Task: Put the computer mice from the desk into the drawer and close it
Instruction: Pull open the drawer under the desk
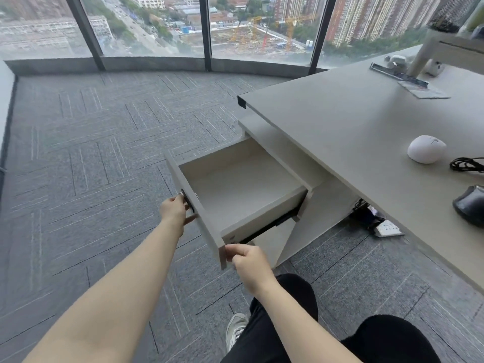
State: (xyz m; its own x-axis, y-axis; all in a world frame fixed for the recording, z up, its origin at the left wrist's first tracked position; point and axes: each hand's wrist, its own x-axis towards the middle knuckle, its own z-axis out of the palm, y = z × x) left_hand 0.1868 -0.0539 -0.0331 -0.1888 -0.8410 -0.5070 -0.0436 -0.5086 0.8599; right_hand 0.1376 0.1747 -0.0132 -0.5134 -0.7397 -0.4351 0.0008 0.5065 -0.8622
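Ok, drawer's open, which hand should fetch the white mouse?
Probably the right hand: it sits at the drawer front's near corner, on the desk side, closer to the white mouse. The left hand holds the handle, farther off.

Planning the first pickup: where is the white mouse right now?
The white mouse sits on the desk at the right of the head view, beside a black cable and beyond the dark mouse.

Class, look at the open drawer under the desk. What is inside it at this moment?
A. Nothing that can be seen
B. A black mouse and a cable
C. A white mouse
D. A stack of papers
A: the drawer shows only its bare pale floor, while the white mouse and the black mouse lie on the desk.
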